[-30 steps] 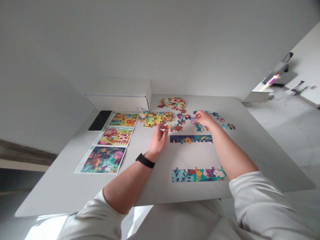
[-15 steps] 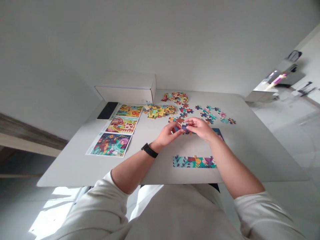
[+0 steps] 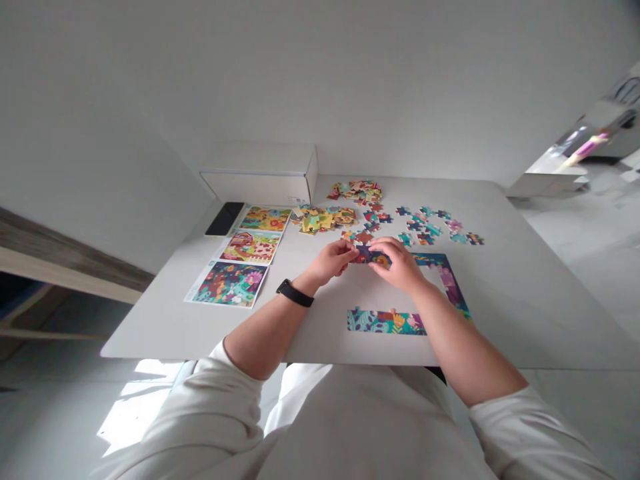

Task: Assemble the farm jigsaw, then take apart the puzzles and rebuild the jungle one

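Observation:
My left hand point(image 3: 331, 263), a black band on its wrist, pinches the left end of a dark purple-blue jigsaw puzzle piece point(image 3: 363, 255). My right hand point(image 3: 398, 264) has its thumb and fingers closed on the same stretch of puzzle, a little to the right. The piece lies in line with the joined dark top strip point(image 3: 433, 259), which runs on behind my right hand. Down the right side goes a joined purple border point(image 3: 451, 285), partly covered by my forearm. Nearer to me lies a joined teal bottom strip point(image 3: 385, 321). My fingers hide the exact joint.
Loose pieces lie beyond my hands: a yellow heap point(image 3: 325, 219), a mixed heap point(image 3: 357, 191) and scattered teal and blue ones point(image 3: 420, 225). At left are a picture sheet point(image 3: 231, 283), a black phone point(image 3: 225, 219) and a white box point(image 3: 257, 187) against the wall.
Both hands have lowered the puzzle piece from a tilted hold to the left part of the top strip. My left fingers have closed up more. The view has shifted slightly.

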A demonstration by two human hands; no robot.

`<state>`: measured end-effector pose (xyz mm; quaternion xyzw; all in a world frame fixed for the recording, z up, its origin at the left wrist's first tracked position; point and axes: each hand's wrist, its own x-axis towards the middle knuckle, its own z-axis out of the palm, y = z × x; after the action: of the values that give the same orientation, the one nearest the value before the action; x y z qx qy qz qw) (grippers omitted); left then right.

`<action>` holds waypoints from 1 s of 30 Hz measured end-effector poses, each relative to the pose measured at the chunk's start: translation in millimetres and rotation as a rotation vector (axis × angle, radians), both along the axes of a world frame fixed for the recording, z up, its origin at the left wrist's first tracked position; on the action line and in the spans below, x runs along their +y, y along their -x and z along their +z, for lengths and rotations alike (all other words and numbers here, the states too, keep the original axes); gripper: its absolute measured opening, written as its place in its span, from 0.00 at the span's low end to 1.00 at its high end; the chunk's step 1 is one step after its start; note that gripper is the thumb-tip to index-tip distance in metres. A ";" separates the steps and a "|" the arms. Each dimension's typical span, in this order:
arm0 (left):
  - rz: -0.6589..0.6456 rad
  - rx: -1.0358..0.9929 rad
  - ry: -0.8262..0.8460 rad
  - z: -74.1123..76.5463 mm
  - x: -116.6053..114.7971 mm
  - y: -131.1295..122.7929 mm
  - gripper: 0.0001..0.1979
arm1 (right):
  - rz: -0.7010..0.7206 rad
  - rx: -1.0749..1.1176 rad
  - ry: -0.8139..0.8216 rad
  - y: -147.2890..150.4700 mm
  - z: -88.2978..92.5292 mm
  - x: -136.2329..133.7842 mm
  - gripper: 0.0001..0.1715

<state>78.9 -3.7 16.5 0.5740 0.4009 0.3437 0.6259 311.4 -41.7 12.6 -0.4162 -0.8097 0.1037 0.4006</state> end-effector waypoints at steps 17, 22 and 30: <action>0.064 0.623 -0.907 -14.5 16.7 23.1 0.07 | 0.048 -0.303 0.182 14.1 -19.4 1.1 0.15; -0.063 0.639 -0.929 -17.1 18.6 21.7 0.08 | 0.055 -0.312 0.194 15.8 -19.5 1.3 0.14; -0.159 0.635 -0.913 -15.1 16.8 21.5 0.10 | 0.023 -0.352 0.169 18.2 -22.6 1.0 0.14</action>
<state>57.4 13.2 1.4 0.8903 0.3358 0.2447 0.1866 293.1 -40.7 -10.0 -0.4509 -0.8603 0.1014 0.2150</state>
